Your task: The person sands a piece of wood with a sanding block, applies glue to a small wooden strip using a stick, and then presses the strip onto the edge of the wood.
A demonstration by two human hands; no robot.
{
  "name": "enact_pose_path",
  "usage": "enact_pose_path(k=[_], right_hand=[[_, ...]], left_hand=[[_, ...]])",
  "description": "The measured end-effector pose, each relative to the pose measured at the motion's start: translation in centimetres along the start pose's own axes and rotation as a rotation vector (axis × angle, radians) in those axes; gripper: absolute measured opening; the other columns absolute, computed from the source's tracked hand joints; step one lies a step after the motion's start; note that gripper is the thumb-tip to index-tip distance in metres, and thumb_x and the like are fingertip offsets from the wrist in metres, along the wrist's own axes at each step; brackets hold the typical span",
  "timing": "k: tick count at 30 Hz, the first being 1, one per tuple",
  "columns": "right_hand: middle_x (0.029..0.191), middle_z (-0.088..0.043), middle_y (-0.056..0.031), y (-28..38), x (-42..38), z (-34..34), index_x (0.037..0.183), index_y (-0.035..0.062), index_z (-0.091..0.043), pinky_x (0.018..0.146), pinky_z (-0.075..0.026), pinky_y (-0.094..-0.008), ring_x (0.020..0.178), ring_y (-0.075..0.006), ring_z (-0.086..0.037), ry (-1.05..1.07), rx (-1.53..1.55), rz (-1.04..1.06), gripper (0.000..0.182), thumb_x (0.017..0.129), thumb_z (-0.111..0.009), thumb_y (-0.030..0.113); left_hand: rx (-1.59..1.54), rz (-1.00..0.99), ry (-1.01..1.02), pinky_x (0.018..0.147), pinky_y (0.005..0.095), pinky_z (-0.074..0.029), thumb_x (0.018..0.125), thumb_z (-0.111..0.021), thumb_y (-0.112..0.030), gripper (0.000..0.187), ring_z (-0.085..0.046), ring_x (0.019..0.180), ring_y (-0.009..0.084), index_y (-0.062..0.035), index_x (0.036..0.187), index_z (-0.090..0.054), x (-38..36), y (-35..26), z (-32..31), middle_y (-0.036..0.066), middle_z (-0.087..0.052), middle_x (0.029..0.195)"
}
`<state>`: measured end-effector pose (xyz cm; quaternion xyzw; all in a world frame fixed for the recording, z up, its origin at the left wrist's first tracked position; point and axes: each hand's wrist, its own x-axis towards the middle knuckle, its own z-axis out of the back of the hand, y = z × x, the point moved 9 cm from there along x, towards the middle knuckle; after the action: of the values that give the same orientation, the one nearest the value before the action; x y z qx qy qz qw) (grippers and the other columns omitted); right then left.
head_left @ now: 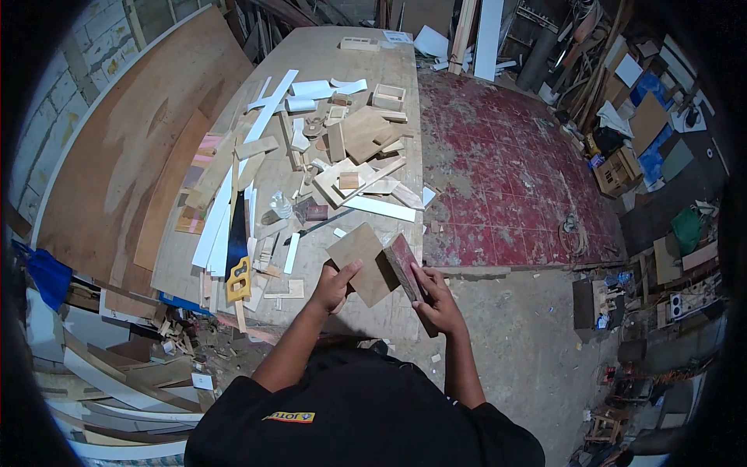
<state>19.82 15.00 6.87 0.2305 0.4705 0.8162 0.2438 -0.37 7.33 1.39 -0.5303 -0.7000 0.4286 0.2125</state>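
Note:
Near the front edge of the wooden table, my left hand (333,286) grips the lower left side of a square wooden board (364,265), its thumb on the upper face. My right hand (437,300) is closed on a long narrow block (403,267) with a reddish face, tilted beside the board's right edge. A dark gap or shadow lies between board and block; whether they touch I cannot tell. On the table (311,321) just beyond are a small dark red block (317,212) and a thin dark tool (323,223).
A yellow-handled saw (239,279) lies at the table's left. Wood scraps (366,134) and white strips (383,208) are piled further back. A large brown panel (117,156) leans at the left. Red tiled floor (498,171) lies to the right.

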Motion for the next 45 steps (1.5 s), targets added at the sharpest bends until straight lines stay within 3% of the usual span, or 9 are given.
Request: enact_pose_path(k=[11,29,36,40,42,44,45], right_hand=[[0.126,-0.046,-0.0207,-1.6,-0.2,0.3,0.145,0.0182,-0.042,0.103,-0.036,-0.0403,0.118,-0.0353,-0.047,-0.007,0.001,-0.059,0.079,0.070,-0.068,0.015],[0.128,-0.046,-0.0175,-2.0,0.0,-1.0,0.146,0.0157,-0.040,0.104,-0.034,-0.0377,0.117,-0.0313,-0.046,0.026,0.140,-0.038,0.079,0.072,-0.065,0.015],[0.126,-0.047,-0.0192,-2.7,1.9,-0.1,0.147,0.0165,-0.040,0.103,-0.035,-0.0382,0.117,-0.0321,-0.047,0.090,0.212,-0.057,0.078,0.072,-0.062,0.018],[0.126,-0.048,-0.0224,-2.6,4.1,-1.9,0.147,0.0201,-0.039,0.102,-0.037,-0.0395,0.116,-0.0342,-0.050,0.242,-0.057,0.023,0.075,0.077,-0.063,0.023],[0.127,-0.048,-0.0225,-4.4,4.6,-3.3,0.147,0.0195,-0.039,0.099,-0.041,-0.0394,0.113,-0.0346,-0.052,0.273,-0.037,-0.078,0.072,0.079,-0.063,0.023],[0.128,-0.048,-0.0205,-7.3,4.4,-4.1,0.148,0.0213,-0.037,0.094,-0.045,-0.0369,0.108,-0.0328,-0.056,0.257,-0.078,-0.041,0.071,0.081,-0.061,0.018],[0.128,-0.050,-0.0194,-10.6,3.6,-4.4,0.147,0.0195,-0.038,0.091,-0.047,-0.0367,0.105,-0.0318,-0.058,0.179,0.269,-0.277,0.069,0.081,-0.059,0.020]], left_hand=[[0.005,-0.021,-0.040,0.088,0.0331,-0.050,0.090,-0.066,-0.017,0.043,-0.061,0.102,0.0177,0.0009,0.125,-0.050,0.0,-0.3,0.7,0.010,-0.061,0.114],[0.145,0.082,0.100,0.089,0.0324,-0.049,0.091,-0.064,-0.022,0.046,-0.060,0.103,0.0170,0.0019,0.126,-0.049,-0.4,0.5,-0.3,0.010,-0.061,0.114],[0.547,0.193,0.374,0.089,0.0317,-0.047,0.089,-0.064,-0.023,0.047,-0.058,0.099,0.0163,0.0029,0.126,-0.050,-1.3,2.1,-2.2,0.010,-0.062,0.112],[0.768,0.084,0.521,0.090,0.0301,-0.045,0.091,-0.063,-0.027,0.048,-0.055,0.101,0.0140,0.0033,0.126,-0.049,-1.0,4.3,-3.5,0.010,-0.061,0.111],[0.868,0.159,0.495,0.088,0.0305,-0.047,0.091,-0.062,-0.027,0.046,-0.056,0.100,0.0148,0.0028,0.124,-0.051,0.2,8.3,-0.7,0.010,-0.063,0.109],[0.745,0.343,0.221,0.085,0.0316,-0.048,0.091,-0.062,-0.026,0.044,-0.057,0.100,0.0159,0.0015,0.124,-0.053,1.1,14.0,5.4,0.011,-0.063,0.109],[0.653,0.375,0.038,0.087,0.0350,-0.050,0.092,-0.060,-0.024,0.040,-0.060,0.103,0.0205,-0.0005,0.124,-0.053,1.1,16.5,9.0,0.013,-0.063,0.112]])
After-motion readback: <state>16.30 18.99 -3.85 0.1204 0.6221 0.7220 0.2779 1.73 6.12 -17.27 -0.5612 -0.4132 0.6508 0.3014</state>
